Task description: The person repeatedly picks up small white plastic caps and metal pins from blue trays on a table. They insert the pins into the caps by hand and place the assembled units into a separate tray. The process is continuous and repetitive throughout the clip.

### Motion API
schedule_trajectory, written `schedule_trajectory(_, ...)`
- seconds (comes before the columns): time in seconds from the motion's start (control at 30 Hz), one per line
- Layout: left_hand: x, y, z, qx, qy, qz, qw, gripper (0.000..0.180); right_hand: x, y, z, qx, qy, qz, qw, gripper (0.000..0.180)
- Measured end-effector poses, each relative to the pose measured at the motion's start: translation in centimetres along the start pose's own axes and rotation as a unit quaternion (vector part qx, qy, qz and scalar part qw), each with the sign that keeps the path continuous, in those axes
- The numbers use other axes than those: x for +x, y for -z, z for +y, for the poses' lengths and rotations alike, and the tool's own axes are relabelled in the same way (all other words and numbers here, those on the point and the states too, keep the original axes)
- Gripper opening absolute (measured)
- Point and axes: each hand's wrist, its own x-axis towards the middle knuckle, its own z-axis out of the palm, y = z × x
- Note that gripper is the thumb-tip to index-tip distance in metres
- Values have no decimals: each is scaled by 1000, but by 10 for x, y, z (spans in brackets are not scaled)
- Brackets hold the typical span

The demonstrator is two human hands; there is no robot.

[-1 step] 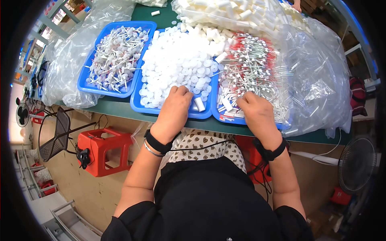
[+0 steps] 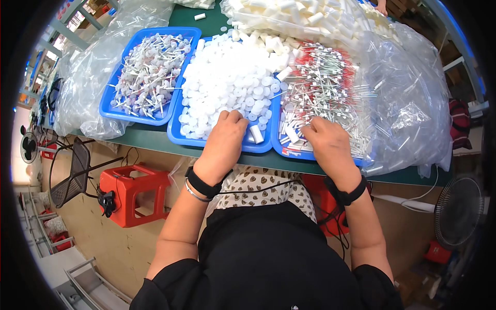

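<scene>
At the near edge of the middle blue tray, my left hand rests with curled fingers among white translucent discs. Its fingertips are hidden under the hand, so any held piece cannot be made out. A short white cylinder lies just right of it. My right hand is over the front of the right blue tray, its fingers bent and closed over thin metal pins, several with white or red parts. What it pinches is too small or hidden to name.
The left blue tray holds pins with discs on them. Bagged white cylinders lie at the back, clear plastic bags to the right. Below the green table are a red stool and a fan.
My right hand has shifted very slightly away from me over the pins. My left hand stays in place.
</scene>
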Motion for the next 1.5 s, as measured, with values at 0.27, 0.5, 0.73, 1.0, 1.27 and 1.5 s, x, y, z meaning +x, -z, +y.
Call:
schedule_trajectory(0.27,5,2,-7,29,-11,-7,999,25,10,-10,9,-29,66,-24,997,5)
schedule_trajectory(0.5,14,2,4,-177,92,82,977,10,9,-9,8,250,-55,90,963,16)
schedule_trajectory(0.73,20,-14,38,-714,265,-23,647,26,19,13,-7,372,-240,39,896,16)
schedule_trajectory(1.0,17,-45,53,-867,288,-26,407,32,7,24,-5,172,-33,134,975,9)
schedule_trajectory(1.27,14,-55,59,-896,297,-39,329,30,0,27,-8,87,-33,149,984,13)
schedule_trajectory(1.5,15,-55,61,-899,312,-26,306,30,-3,25,-7,56,-15,146,988,14)
